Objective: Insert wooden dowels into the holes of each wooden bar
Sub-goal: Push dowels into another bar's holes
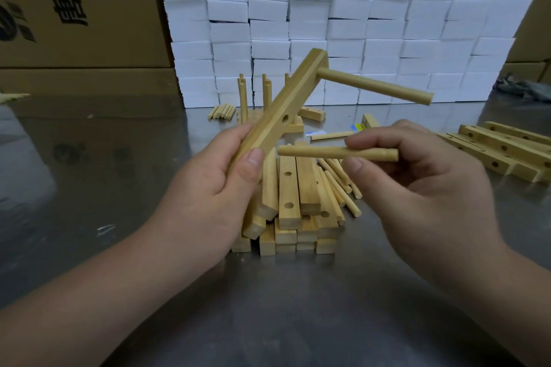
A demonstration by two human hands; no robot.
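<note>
Holding bar tilted in our left hand; right hand pinches dowel, long axis level, tip just below bar's empty hole.

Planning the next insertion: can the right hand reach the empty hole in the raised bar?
Probably yes: the right hand pinches a dowel with its tip just below the hole, and nothing sits between them; the left hand grips the bar lower down.

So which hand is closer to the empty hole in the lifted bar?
Left. The left hand grips the bar just below the hole; the right hand pinches a dowel off to its right.
</note>
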